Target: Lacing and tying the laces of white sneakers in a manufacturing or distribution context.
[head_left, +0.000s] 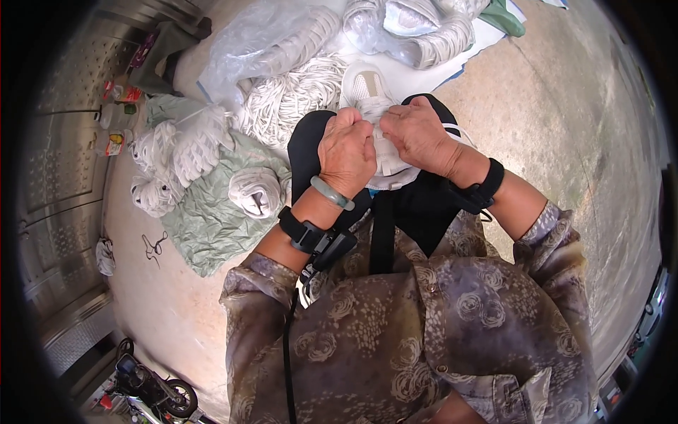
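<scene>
A pale sneaker (366,83) rests on my lap between my knees, its toe pointing away from me. My left hand (347,152) is closed in a pinch at the left side of its lacing; what the fingertips hold is hidden. Opposite it, my right hand (421,138) is also closed, pinching at the right side of the laces. A white shoelace (459,130) trails out past the right hand over my knee. The sneaker's heel end faces me, below both hands.
A heap of white shoelaces (293,99) lies beyond my left knee. Bagged pale shoes (300,42) spread at the back. More shoes (191,148) sit on a green sheet (205,226) at left, with scissors (153,246) on the floor. A motorcycle (159,385) stands lower left.
</scene>
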